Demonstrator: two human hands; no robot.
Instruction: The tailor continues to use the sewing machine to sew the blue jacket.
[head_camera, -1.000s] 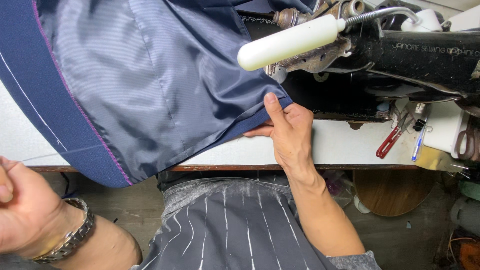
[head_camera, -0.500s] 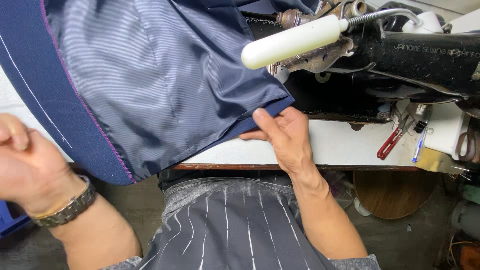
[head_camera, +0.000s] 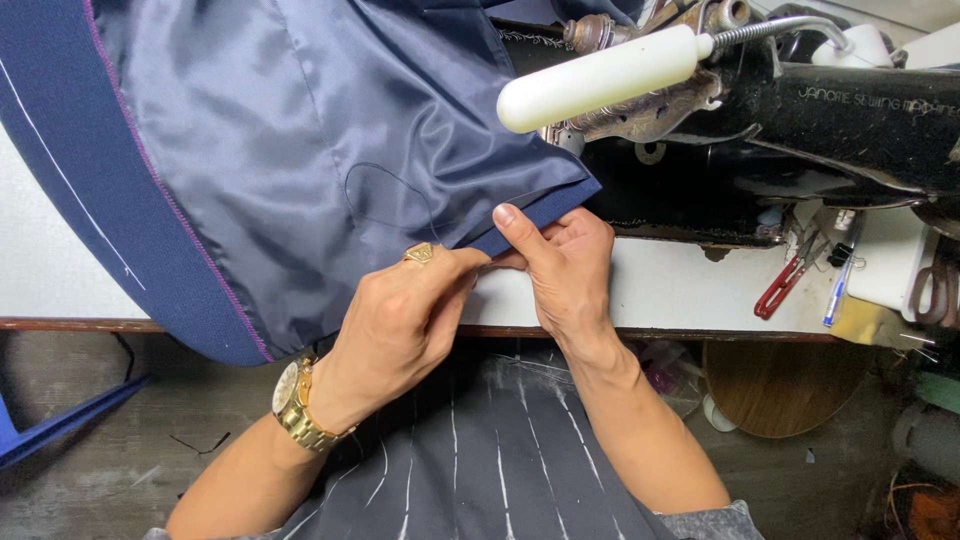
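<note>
- The navy jacket (head_camera: 300, 160) lies lining-up on the white desk (head_camera: 660, 285), spread left of the black sewing machine (head_camera: 800, 130), with its lower edge hanging over the desk's front edge.
- Your right hand (head_camera: 560, 265) pinches the jacket's folded hem corner just in front of the sewing machine's base, thumb on top of the cloth and the other fingers curled under it.
- Your left hand (head_camera: 405, 320) meets it from the left, fingertips pressed together on the same hem, touching the right hand's fingers; it wears a gold ring (head_camera: 420, 253) and a gold wristwatch (head_camera: 298, 400).
- A loose dark thread (head_camera: 385, 185) curls on the shiny lining just left of the sewing machine.
- A purple stitched line (head_camera: 170, 205) and a white chalk line (head_camera: 70, 190) run along the jacket's outer band, far left of the machine.
- A white cylindrical handle (head_camera: 595, 78) sticks out from the sewing machine toward the jacket.
- Red-handled snips (head_camera: 785, 280) and a blue pen (head_camera: 838, 295) lie on the desk below the machine's right part.
</note>
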